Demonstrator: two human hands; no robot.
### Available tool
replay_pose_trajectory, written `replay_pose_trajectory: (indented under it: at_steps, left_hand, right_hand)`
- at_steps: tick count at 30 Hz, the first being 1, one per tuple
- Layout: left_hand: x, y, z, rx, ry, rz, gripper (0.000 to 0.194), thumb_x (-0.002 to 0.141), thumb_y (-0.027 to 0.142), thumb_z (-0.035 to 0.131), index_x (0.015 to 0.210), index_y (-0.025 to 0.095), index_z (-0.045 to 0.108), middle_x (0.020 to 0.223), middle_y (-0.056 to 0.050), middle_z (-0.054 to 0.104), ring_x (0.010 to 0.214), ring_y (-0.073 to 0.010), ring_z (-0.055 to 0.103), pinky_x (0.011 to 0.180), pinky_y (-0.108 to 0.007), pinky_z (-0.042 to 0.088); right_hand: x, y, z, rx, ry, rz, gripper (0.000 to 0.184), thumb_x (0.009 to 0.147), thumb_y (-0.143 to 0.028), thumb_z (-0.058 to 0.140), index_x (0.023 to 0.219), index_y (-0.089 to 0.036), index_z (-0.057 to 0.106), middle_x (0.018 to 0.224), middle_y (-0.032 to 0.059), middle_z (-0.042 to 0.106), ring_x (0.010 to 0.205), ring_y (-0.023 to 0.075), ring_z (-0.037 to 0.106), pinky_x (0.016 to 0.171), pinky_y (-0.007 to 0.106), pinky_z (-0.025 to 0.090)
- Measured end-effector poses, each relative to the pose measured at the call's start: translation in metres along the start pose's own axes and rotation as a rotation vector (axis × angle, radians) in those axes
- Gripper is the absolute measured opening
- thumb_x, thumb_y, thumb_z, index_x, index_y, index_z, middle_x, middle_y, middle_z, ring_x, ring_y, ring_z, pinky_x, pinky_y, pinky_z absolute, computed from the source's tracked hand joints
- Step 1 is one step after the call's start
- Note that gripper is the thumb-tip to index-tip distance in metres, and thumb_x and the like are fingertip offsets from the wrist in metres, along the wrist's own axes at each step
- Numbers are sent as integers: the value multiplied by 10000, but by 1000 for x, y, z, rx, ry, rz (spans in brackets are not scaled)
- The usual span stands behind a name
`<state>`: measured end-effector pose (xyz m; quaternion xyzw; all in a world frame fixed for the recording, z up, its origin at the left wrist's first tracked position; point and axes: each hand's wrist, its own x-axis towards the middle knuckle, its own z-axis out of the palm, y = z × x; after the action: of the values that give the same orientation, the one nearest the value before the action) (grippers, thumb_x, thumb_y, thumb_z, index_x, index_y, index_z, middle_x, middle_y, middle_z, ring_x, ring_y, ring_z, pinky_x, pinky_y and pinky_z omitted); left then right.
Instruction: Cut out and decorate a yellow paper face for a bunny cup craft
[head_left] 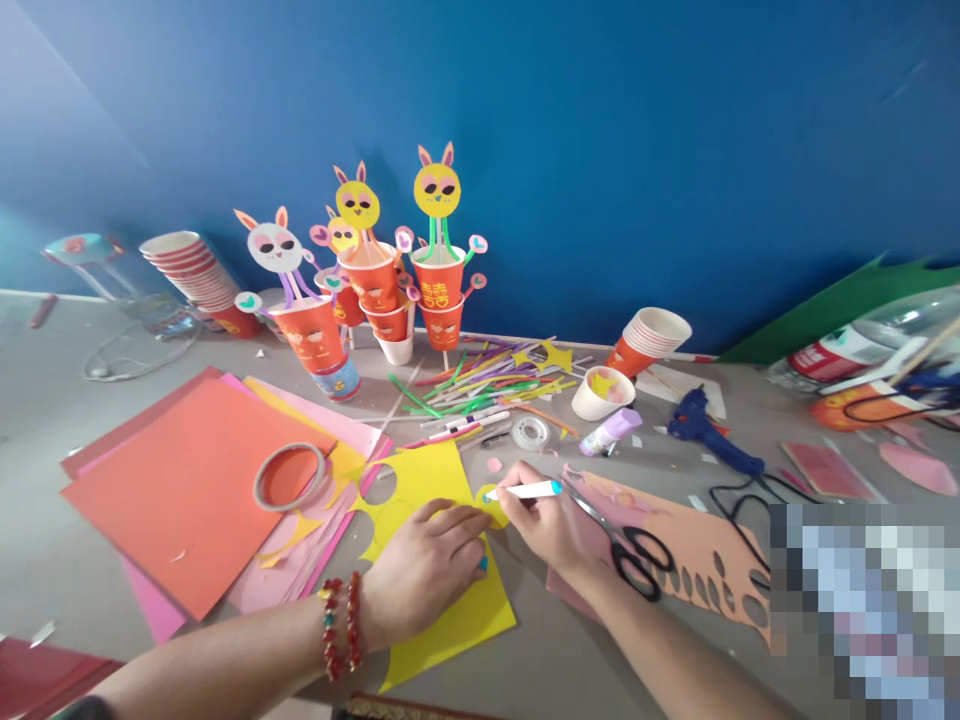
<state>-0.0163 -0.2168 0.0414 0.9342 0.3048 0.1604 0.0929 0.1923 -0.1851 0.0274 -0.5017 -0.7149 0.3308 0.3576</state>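
Note:
My left hand (427, 565) lies flat with fingers together on a yellow paper sheet (450, 620) that has round holes cut in it. Its fingertips press a small yellow paper circle (496, 510). My right hand (544, 520) is closed around a white pen with teal ends (525, 490), whose tip touches the circle. A red bead bracelet (339, 625) is on my left wrist.
Black-handled scissors (626, 555) lie on peach paper (697, 560) under my right hand. Orange and pink sheets (187, 490) with a tape ring (291, 477) lie left. Bunny cup crafts (375, 270), cup stacks, straws (480, 385), tape roll (531, 432), glue stick and blue glue gun (705, 435) stand behind.

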Motion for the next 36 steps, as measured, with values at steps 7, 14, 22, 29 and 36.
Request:
replay_pose_trajectory:
  at_steps: [7, 14, 22, 29, 36]
  left_hand:
    - [-2, 0, 2, 8, -11, -7, 153, 1003, 267, 484, 1023, 178, 606, 1335, -50, 635, 1237, -230, 569, 1035, -417, 441]
    - [-1, 0, 1, 4, 4, -1, 145, 1000, 261, 490, 1020, 180, 608, 1326, -56, 640, 1235, -223, 569, 1035, -410, 439]
    - [-1, -1, 2, 6, -4, 0, 143, 999, 269, 497, 1018, 177, 605, 1333, -51, 635, 1237, -221, 565, 1038, -410, 434]
    - [-1, -1, 3, 5, 6, -2, 135, 999, 263, 496, 1012, 181, 603, 1340, -45, 631, 1241, -215, 562, 1044, -406, 428]
    - [-2, -1, 3, 9, 4, -3, 133, 993, 272, 511, 1015, 180, 605, 1337, -49, 633, 1236, -220, 566, 1038, -406, 431]
  right_hand:
    - [1, 1, 2, 10, 16, -2, 232, 941, -289, 491, 719, -236, 451, 603, -48, 500, 534, 131, 478, 506, 232, 328]
    - [1, -1, 1, 15, 22, -2, 223, 934, -272, 486, 718, -232, 453, 611, -46, 504, 540, 127, 477, 515, 231, 336]
    - [1, 2, 2, 1, 21, -6, 223, 943, -276, 489, 727, -229, 462, 618, -46, 499, 544, 124, 479, 513, 226, 336]
    - [2, -3, 0, 16, 31, -15, 224, 925, -261, 490, 707, -229, 454, 591, -56, 467, 515, 117, 455, 496, 221, 334]
    - [1, 0, 1, 1, 28, -2, 218, 917, -245, 492, 704, -230, 449, 592, -60, 465, 510, 113, 453, 492, 220, 330]
